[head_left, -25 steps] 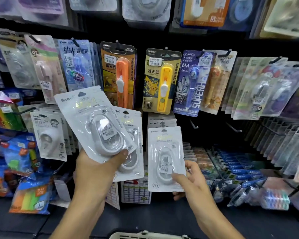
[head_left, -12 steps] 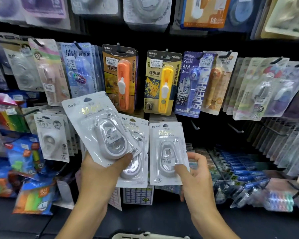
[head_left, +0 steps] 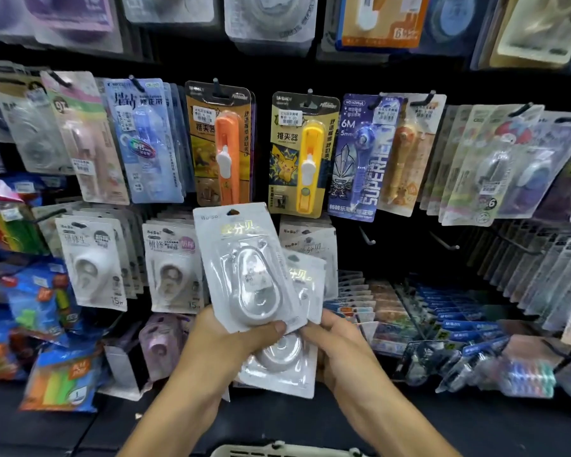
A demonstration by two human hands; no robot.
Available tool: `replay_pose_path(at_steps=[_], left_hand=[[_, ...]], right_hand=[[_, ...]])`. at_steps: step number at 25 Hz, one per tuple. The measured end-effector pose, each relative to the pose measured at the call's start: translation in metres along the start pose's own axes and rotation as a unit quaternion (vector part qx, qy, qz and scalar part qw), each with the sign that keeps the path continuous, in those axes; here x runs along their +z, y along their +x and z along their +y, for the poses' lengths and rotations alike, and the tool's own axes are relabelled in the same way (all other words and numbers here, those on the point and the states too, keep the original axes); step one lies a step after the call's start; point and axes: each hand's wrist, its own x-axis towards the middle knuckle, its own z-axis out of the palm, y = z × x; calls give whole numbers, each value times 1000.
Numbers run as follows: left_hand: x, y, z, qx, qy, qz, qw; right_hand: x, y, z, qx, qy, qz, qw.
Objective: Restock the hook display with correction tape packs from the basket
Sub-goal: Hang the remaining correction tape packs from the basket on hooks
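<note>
Several correction tape packs, seemingly light, stiff-carded and slick in their clear blisters, are fanning out before the hook display, best taken by their lower edges, where the left hand is pinching them thumb-over while the right hand is curling its fingers under the rear packs.

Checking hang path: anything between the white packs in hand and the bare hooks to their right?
Nothing visible. Left hand grips the front white pack with more fanned behind; right hand pinches one of those. The bare hooks stick out up and right over open dark backing, nothing hung on them.
</note>
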Motion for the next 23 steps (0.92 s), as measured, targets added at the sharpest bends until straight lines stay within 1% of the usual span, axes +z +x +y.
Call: replay_pose_path(at_steps=[1,2,4,6,7,10,12,15,18,21,22,23], left_hand=[[1,-1,1,-6,0,-5,1000],[1,0,2,-6,0,7,1000],[-2,2,5,1,10,62,998],[-5,4,8,0,34,121,992],[-6,4,9,-3,46,136,990],[-6,3,10,2,71,140,988],[-5,4,11,15,87,139,986],[-3,4,18,38,112,107,987],[-5,7,15,34,129,106,985],[-4,8,13,15,142,83,986],[-5,9,12,12,145,71,987],[-5,11,12,10,146,61,987]], right_hand=[[1,2,-3,-21,-13,12,1000],[0,6,-5,-46,-28,41,998],[-7,12,-9,-87,-81,96,988],[-16,18,-14,-98,-127,108,981],[-18,22,-16,-96,-135,111,980],[-21,33,-13,-91,-157,126,975],[-19,37,-7,-108,-164,132,972],[-23,49,-1,-119,-223,173,952],[-23,80,-6,-82,-305,213,925],[-21,111,-14,23,-327,230,916],[-21,114,-15,46,-349,241,905],[-20,111,-16,52,-382,262,885]])
